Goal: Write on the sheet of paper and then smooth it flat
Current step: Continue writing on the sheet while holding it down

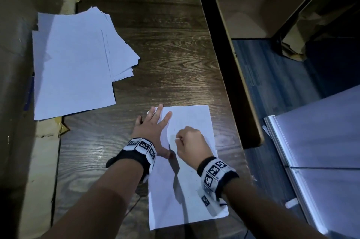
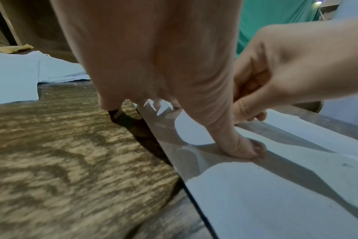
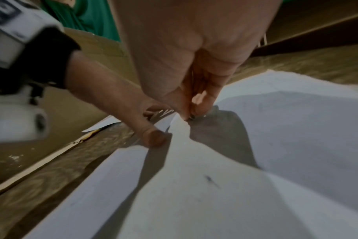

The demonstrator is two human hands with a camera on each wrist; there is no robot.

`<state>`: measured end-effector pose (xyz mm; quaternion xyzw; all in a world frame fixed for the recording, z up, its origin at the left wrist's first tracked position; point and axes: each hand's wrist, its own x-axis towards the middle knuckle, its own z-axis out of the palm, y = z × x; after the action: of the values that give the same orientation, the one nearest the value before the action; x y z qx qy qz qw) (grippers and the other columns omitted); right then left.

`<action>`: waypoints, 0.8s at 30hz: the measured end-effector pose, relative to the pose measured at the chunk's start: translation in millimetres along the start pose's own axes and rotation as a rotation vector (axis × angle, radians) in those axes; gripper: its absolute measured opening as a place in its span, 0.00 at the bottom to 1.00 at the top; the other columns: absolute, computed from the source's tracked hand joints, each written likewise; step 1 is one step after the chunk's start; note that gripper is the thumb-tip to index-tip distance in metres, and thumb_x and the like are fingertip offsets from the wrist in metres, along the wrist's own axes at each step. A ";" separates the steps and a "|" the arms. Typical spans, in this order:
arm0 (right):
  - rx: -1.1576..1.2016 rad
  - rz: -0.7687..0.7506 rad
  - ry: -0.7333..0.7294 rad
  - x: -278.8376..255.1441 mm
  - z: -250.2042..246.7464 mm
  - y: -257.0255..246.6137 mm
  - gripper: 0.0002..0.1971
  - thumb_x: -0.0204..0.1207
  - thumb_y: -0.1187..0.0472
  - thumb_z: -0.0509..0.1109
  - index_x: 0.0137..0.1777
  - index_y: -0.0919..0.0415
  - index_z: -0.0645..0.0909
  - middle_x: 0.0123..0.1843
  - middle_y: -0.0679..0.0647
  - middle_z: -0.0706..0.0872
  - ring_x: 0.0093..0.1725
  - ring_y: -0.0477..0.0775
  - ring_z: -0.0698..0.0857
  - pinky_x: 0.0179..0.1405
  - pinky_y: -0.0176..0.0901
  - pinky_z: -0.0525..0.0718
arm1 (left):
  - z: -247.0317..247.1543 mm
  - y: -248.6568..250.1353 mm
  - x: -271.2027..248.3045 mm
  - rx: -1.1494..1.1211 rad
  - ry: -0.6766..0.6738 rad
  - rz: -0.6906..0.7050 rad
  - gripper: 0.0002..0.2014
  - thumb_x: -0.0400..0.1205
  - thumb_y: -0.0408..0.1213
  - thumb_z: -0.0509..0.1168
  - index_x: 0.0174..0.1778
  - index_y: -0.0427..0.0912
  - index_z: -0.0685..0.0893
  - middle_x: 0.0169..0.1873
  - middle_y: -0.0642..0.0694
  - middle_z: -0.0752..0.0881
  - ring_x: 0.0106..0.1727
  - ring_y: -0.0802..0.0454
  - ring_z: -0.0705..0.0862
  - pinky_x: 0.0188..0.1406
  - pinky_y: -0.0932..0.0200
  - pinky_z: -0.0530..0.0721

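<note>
1. The sheet of paper (image 1: 191, 119) lies flat on the dark wooden bench (image 1: 155, 47), near its right edge
2. My left hand (image 1: 153, 131) rests on the sheet's left edge, fingers straight and spread, thumb pressing the paper down
3. My right hand (image 1: 191, 144) has its grip curled tight over the sheet; whether it pinches a pen I cannot tell
4. A loose stack of paper (image 1: 78, 61) sits well apart at the far left
</note>
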<state>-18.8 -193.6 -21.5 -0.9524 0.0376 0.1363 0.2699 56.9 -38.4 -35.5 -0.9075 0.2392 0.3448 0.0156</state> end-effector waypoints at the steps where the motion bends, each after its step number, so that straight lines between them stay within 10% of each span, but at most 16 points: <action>1: -0.002 -0.002 -0.014 2.7 -3.2 1.4 0.08 0.78 0.62 0.64 0.42 0.62 0.84 0.45 0.56 0.84 0.42 0.59 0.84 0.43 0.49 0.84 | -0.4 0.2 -0.2 -0.005 -0.001 0.000 0.70 0.65 0.78 0.71 0.86 0.60 0.26 0.83 0.50 0.20 0.87 0.46 0.27 0.86 0.31 0.43; 6: 0.019 0.105 0.126 70.4 -19.5 -0.4 0.08 0.78 0.63 0.65 0.48 0.62 0.86 0.46 0.59 0.87 0.42 0.60 0.86 0.42 0.47 0.87 | -1.0 -0.9 2.2 -0.021 0.013 0.001 0.69 0.64 0.79 0.71 0.86 0.61 0.28 0.83 0.51 0.20 0.87 0.47 0.27 0.85 0.32 0.42; 12: -0.001 -0.033 0.008 -6.6 4.8 5.3 0.08 0.78 0.63 0.63 0.39 0.62 0.82 0.43 0.56 0.82 0.40 0.60 0.83 0.38 0.49 0.82 | -1.9 3.3 -2.2 0.001 0.000 -0.005 0.69 0.66 0.77 0.72 0.86 0.60 0.27 0.83 0.50 0.21 0.87 0.46 0.28 0.86 0.31 0.44; 18: -0.003 0.043 0.160 67.5 -14.6 12.5 0.08 0.77 0.64 0.64 0.40 0.61 0.84 0.44 0.57 0.84 0.40 0.58 0.84 0.43 0.49 0.86 | -1.6 1.5 -1.7 -0.011 0.007 -0.019 0.70 0.64 0.77 0.73 0.87 0.61 0.29 0.84 0.51 0.21 0.87 0.47 0.28 0.86 0.31 0.45; 24: -0.003 -0.066 -0.028 0.2 -0.6 10.1 0.08 0.77 0.64 0.64 0.40 0.62 0.83 0.43 0.56 0.83 0.41 0.59 0.84 0.41 0.50 0.83 | -4.9 8.5 1.2 0.028 -0.008 -0.030 0.71 0.64 0.73 0.76 0.86 0.62 0.28 0.84 0.46 0.22 0.88 0.41 0.30 0.83 0.25 0.51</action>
<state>-20.0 -202.6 -26.1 -0.9515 0.0025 0.1406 0.2735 56.9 -47.3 -31.3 -0.9093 0.2304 0.3447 0.0346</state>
